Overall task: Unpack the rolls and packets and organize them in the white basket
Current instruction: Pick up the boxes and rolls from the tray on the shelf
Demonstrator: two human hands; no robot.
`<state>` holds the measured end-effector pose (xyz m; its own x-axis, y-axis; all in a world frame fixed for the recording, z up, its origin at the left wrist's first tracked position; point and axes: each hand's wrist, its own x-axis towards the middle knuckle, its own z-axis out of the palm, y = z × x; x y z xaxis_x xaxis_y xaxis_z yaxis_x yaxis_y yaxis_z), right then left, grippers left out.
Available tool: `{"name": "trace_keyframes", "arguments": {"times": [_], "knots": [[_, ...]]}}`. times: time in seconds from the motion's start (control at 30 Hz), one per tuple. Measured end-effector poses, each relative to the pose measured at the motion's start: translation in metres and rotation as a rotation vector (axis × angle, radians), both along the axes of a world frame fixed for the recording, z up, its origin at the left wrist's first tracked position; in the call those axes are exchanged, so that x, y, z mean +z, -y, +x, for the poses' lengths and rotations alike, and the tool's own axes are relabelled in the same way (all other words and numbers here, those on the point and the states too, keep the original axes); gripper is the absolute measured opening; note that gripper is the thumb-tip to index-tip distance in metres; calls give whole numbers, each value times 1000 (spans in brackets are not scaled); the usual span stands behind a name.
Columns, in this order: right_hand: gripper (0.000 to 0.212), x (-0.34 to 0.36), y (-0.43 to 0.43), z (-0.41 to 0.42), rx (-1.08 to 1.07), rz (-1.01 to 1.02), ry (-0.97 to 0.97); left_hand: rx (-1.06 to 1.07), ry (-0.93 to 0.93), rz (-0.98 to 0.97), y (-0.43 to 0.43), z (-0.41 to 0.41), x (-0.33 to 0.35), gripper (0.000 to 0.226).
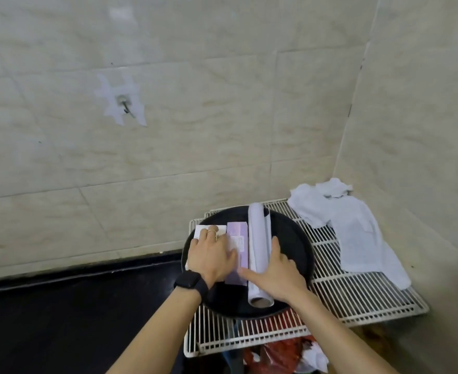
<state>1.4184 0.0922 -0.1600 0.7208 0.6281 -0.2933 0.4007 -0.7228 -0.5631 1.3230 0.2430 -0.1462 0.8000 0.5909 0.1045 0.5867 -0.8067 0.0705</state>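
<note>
Three items were seen lying side by side inside a round black tray (300, 238), which served as the landmark: a white packet (209, 228) at its left edge, a lilac box (237, 233) just right of that, and a pale roll (260, 238) running front to back through the tray's middle. The tray itself rested on a white wire rack (357, 292), with a white cloth (357, 233) draped over the rack to the tray's right. No white basket could be made out. The parallel arrangement was judged to be deliberate, so that the long items would sit tidily together.

The left hand (211, 255), a dark watch (191, 283) on its wrist, was laid flat with fingers spread over the packet and the box's edge, pressing rather than gripping. The right hand (276, 273) was likewise open, its palm resting against the roll's right side and its thumb reaching to the box's near end, seemingly to nudge the roll leftward. Both forearms were extended forward from below the tray.
</note>
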Motion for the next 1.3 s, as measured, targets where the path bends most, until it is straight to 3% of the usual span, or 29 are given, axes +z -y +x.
{"name": "trace_keyframes", "arguments": {"times": [0.1,0.23,0.4,0.53,0.73,0.97,1.07,1.17,1.3], "knots": [[133,-3,-3,-1,36,16,-27,-35,-30,51,-4,7,-6,48],[125,-8,4,5,-88,14,-70,-18,-16,42,0,18,-8,54],[74,-4,9,6,-170,-11,31,53,-46,71,19,26,-12,59],[61,-6,11,9,-180,58,-21,59,-52,49,33,26,-16,67],[28,-2,38,36,-331,575,-551,82,-96,-34,41,30,-4,62],[61,-27,99,46,-391,911,-1039,69,-183,-8,51,33,-2,46],[56,-30,112,39,-430,937,-957,41,-194,-2,54,33,-1,47],[31,-28,122,30,-463,872,-797,25,-149,-107,59,37,-1,53],[40,-30,138,25,-441,869,-715,17,-21,-278,63,38,3,55]]}}
